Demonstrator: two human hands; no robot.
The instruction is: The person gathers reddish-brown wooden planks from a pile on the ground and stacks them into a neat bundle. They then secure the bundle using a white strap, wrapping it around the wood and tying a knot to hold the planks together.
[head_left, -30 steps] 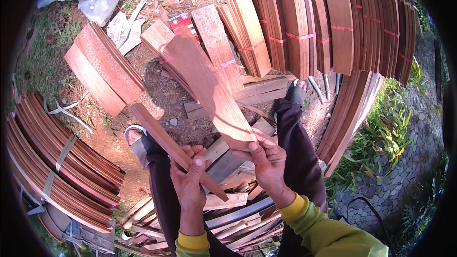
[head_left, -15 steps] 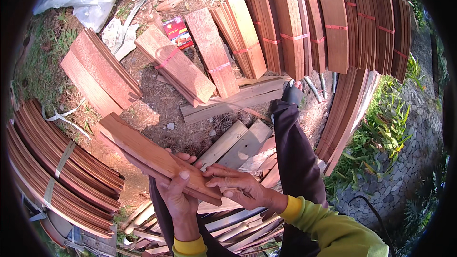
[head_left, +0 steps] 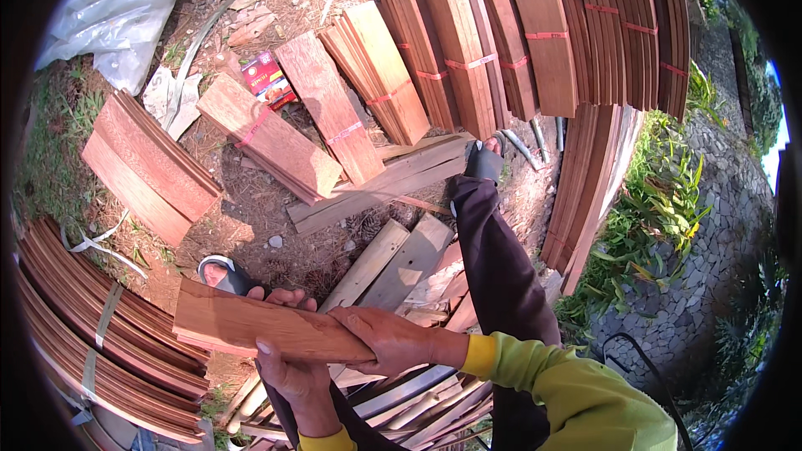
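Observation:
A short stack of reddish-brown wooden boards [head_left: 251, 317] lies almost level across my lap, its long side running left to right. My left hand [head_left: 294, 374] cups it from below near the middle, thumb on the near edge and fingertips showing past the far edge. Around the right end wraps my right hand [head_left: 391, 339], fingers pressed on the top and side. How many boards are in the stack cannot be made out. Beneath the boards, between my legs, lie loose wood offcuts [head_left: 422, 405].
Strapped board bundles [head_left: 541, 58] stand in an arc ahead. Another bundle [head_left: 150, 167] rests at left, with long strapped boards [head_left: 109, 342] nearer. Grey planks [head_left: 418, 259] lie by my right leg. A red packet [head_left: 267, 79] sits among the bundles; plants and stone paving [head_left: 668, 301] border the right.
The held boards have turned from a steep slant to nearly level. My right hand has closed round their right end. The whole view has shifted, and my left foot now shows.

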